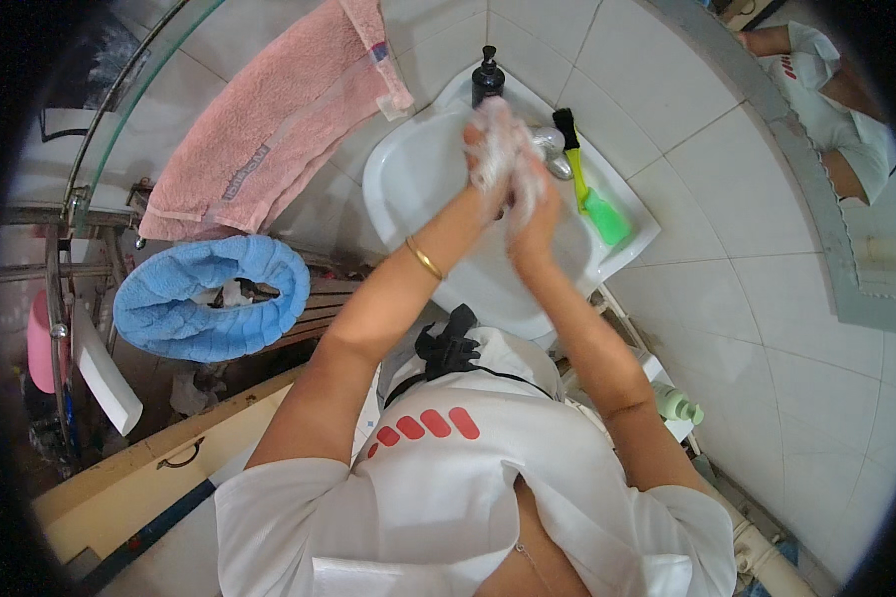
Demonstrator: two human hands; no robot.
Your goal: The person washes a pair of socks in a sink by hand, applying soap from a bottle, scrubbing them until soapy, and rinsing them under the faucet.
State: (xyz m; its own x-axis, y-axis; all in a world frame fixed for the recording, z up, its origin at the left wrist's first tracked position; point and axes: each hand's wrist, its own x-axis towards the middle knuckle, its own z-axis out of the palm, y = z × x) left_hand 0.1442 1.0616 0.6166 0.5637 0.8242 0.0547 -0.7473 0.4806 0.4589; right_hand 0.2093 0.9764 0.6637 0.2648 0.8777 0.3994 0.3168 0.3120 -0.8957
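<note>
White lather covers both hands, which press against each other above a white ceramic washbasin (388,175). My left hand (490,160) is on the left side, its forearm wearing a gold bangle (424,257). My right hand (532,198) lies against it from the right; motion and foam blur the fingers. Just beyond the fingertips a black pump bottle (487,78) stands at the basin's back corner. A chrome faucet (558,166) is partly hidden behind my right hand. Beside it on the rim lies a green-handled brush (579,168) with black bristles, touching a bright green object (607,216).
A pink towel (269,112) and a ring-shaped blue cloth (209,298) hang at the left, near a metal rack (60,291). White tiles and a mirror (877,246) are at the right. A light green bottle (676,403) stands low beside my right elbow.
</note>
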